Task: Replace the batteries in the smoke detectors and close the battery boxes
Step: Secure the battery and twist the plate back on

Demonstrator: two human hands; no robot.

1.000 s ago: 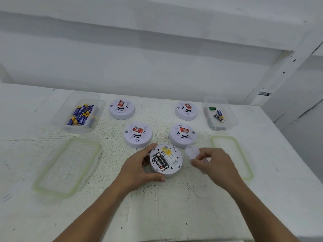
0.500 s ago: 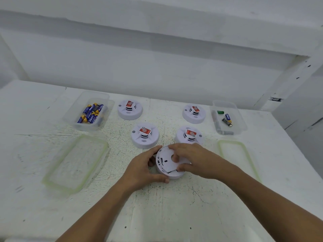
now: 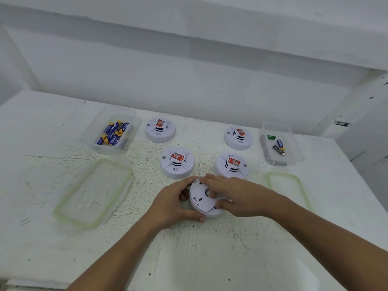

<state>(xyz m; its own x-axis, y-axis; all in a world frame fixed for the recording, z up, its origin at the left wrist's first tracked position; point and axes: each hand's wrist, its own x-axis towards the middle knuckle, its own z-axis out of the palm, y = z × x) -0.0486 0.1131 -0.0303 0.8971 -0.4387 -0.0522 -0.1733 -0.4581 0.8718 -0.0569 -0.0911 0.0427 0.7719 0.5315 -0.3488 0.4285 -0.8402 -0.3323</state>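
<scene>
Head view: overturned smoke detector [image 3: 210, 214], tabletop front-centre; left hand [image 3: 171, 203] grips its left rim, right hand [image 3: 237, 196] pinches its back cover [image 3: 199, 197], hiding the right half. Just beyond: four upright detectors [image 3: 177, 162]. Far-left tub [image 3: 92, 133] of blue batteries [image 3: 114, 133]; far-right tub [image 3: 295, 152], few batteries; two lids [image 3: 92, 194] lying flat.

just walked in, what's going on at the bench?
A person is closing up an upturned smoke detector at the table's front: left hand grips its rim, right hand holds the back cover onto it. Four more detectors sit face-up behind. Blue batteries lie in the open left bin; a few lie in the right bin.
</scene>
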